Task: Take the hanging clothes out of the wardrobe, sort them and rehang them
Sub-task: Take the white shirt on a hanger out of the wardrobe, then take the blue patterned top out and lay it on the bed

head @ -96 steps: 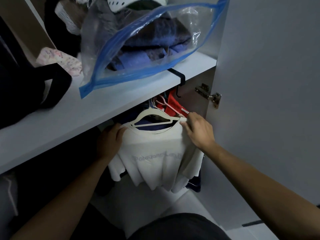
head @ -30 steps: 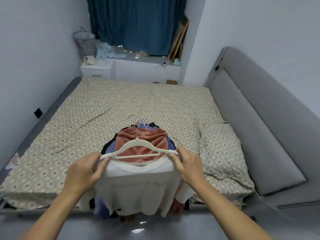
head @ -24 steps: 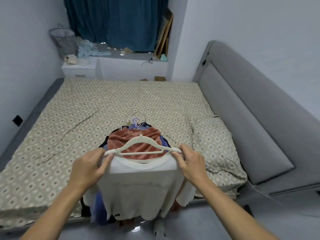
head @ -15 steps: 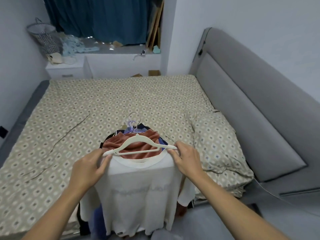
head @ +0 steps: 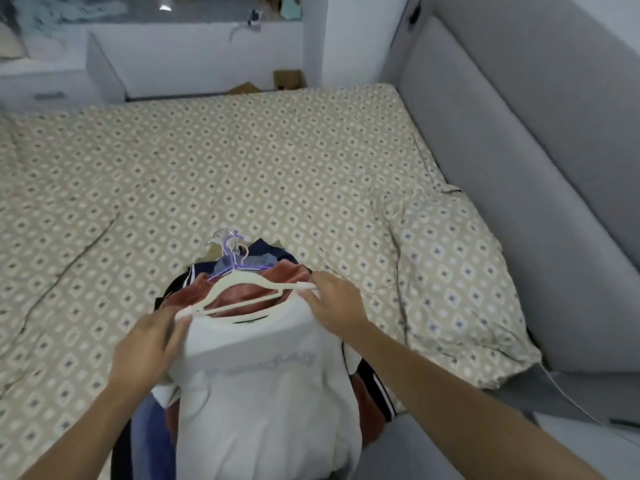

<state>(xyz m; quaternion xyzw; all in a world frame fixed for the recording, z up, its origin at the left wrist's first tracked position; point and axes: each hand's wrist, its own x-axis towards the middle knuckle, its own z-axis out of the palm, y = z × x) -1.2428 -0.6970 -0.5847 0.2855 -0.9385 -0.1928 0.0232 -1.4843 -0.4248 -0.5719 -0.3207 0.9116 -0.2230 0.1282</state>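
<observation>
Clothes [head: 263, 393] on hangers hang in a bunch over the near edge of the bed [head: 242, 174], a white shirt [head: 266, 410] in front, a rust garment [head: 242, 292] behind it, blue and dark ones further back. Left hand [head: 149, 348] pinches the left end of the cream hanger [head: 242, 289]; right hand [head: 336, 303] pinches its right end. At least three hanger hooks [head: 227, 244] stick up behind; the exact count is unclear. The patterned bed lies open ahead and to the left. One pillow [head: 457, 282] lies on its right side, against the grey headboard [head: 519, 168]. One white nightstand [head: 45, 88] stands far left.
</observation>
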